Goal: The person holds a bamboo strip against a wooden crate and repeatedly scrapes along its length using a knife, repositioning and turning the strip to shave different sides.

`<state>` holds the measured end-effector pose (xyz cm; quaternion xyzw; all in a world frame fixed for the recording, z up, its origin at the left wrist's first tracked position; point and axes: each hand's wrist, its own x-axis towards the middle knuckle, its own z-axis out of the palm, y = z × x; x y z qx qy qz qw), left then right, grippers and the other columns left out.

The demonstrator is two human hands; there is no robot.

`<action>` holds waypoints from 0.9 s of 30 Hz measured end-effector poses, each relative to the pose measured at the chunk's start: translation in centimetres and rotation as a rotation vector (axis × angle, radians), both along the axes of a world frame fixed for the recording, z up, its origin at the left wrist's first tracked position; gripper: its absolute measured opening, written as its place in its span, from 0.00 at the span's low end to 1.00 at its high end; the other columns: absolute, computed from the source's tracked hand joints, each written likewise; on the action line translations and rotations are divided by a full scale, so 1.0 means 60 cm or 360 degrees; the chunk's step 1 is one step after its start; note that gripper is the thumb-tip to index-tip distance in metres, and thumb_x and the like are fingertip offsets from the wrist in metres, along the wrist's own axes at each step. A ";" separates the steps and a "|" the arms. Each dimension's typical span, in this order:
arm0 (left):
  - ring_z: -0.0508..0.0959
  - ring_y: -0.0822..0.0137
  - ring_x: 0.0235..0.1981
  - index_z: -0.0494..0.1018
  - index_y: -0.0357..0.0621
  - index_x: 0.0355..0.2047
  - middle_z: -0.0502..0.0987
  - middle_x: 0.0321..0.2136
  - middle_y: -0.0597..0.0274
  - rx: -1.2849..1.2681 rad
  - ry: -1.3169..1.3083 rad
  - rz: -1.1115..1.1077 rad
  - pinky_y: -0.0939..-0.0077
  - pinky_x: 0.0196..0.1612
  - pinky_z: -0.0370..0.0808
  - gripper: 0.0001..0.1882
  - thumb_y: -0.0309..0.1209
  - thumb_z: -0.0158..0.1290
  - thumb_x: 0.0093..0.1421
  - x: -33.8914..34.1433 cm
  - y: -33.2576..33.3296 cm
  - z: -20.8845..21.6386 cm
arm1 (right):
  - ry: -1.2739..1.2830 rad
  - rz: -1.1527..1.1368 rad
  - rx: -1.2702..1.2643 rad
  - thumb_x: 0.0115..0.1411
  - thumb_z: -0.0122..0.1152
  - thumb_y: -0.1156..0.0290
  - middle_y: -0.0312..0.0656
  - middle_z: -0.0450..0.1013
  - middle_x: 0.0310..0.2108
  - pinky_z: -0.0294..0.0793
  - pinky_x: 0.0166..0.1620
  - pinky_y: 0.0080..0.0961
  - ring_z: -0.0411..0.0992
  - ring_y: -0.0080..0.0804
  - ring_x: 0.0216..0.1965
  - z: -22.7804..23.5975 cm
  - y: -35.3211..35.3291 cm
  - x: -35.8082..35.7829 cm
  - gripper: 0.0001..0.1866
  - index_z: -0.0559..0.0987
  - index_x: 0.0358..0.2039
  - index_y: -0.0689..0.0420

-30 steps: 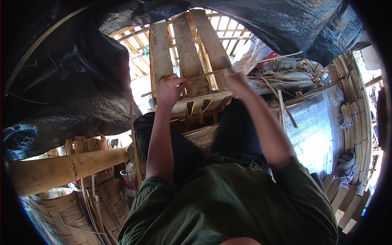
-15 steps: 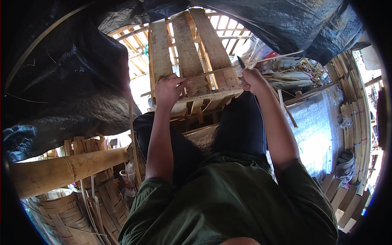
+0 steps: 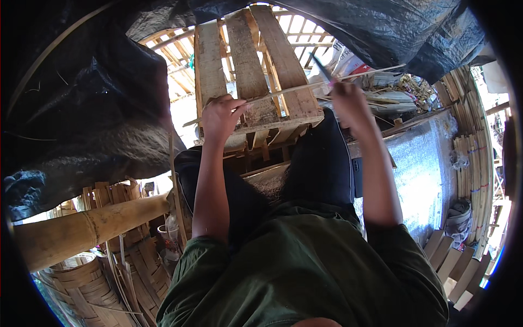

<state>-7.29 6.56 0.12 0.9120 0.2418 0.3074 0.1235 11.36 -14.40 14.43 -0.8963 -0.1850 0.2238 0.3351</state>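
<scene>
My left hand (image 3: 219, 115) is closed round a long thin bamboo strip (image 3: 294, 89), near the strip's left end. The strip runs up to the right across a slatted wooden bench (image 3: 248, 71) and on past its right edge. In my right hand (image 3: 351, 104) is a knife (image 3: 321, 67), gripped by its handle, which the fingers hide. Its dark blade points up and to the left, crossing the line of the strip. Whether blade and strip touch, I cannot tell.
Black plastic sheeting (image 3: 103, 109) hangs at left and upper right. A thick bamboo pole (image 3: 92, 226) lies at lower left, above a woven basket (image 3: 81, 280). To the right are a white sack (image 3: 346, 59), a shiny silvery sheet (image 3: 419, 174) and bundled bamboo strips (image 3: 471, 163).
My right hand has moved to the right and a little nearer to me, with more of the knife blade showing. My left hand and the strip have shifted slightly left.
</scene>
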 end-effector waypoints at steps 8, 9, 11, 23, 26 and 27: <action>0.80 0.61 0.26 0.85 0.51 0.30 0.79 0.23 0.65 -0.0181 0.0060 -0.0110 0.65 0.31 0.76 0.11 0.43 0.64 0.54 0.009 0.000 0.014 | 0.1190 -0.0137 0.1252 0.62 0.57 0.72 0.25 0.54 0.18 0.47 0.17 0.19 0.49 0.14 0.14 -0.075 -0.136 0.117 0.04 0.71 0.32 0.51; 0.80 0.60 0.25 0.85 0.51 0.30 0.79 0.24 0.65 -0.0175 0.0064 -0.0113 0.65 0.32 0.76 0.11 0.43 0.64 0.55 0.010 -0.003 0.016 | 0.1488 0.0033 0.1497 0.61 0.56 0.74 0.25 0.54 0.19 0.47 0.18 0.19 0.48 0.15 0.15 -0.090 -0.147 0.126 0.04 0.71 0.32 0.50; 0.80 0.58 0.25 0.84 0.49 0.28 0.78 0.24 0.63 -0.0192 0.0114 -0.0116 0.65 0.31 0.75 0.10 0.41 0.63 0.56 0.006 -0.018 0.029 | 0.1826 0.0222 0.1809 0.60 0.53 0.77 0.25 0.52 0.20 0.48 0.19 0.19 0.46 0.15 0.15 -0.099 -0.153 0.126 0.06 0.68 0.30 0.49; 0.79 0.60 0.27 0.82 0.52 0.30 0.76 0.25 0.65 -0.0163 0.0287 -0.0183 0.65 0.29 0.74 0.09 0.42 0.61 0.58 0.072 -0.090 0.046 | 0.1286 -0.0795 0.1242 0.63 0.65 0.56 0.26 0.52 0.16 0.47 0.17 0.22 0.49 0.15 0.12 -0.236 -0.118 0.168 0.17 0.69 0.28 0.51; 0.79 0.60 0.29 0.82 0.51 0.30 0.75 0.25 0.66 -0.0068 0.0322 -0.0318 0.66 0.31 0.74 0.11 0.43 0.60 0.58 0.111 -0.091 0.053 | 0.1308 -0.0733 0.1325 0.62 0.66 0.55 0.25 0.50 0.15 0.47 0.17 0.21 0.49 0.15 0.12 -0.257 -0.110 0.194 0.19 0.67 0.26 0.49; 0.79 0.61 0.31 0.81 0.50 0.30 0.76 0.26 0.66 -0.0100 0.0336 -0.0353 0.67 0.33 0.75 0.11 0.43 0.60 0.58 0.124 -0.093 0.055 | 0.1270 -0.0802 0.1315 0.63 0.66 0.56 0.25 0.51 0.14 0.48 0.16 0.21 0.49 0.15 0.11 -0.269 -0.110 0.207 0.20 0.65 0.23 0.48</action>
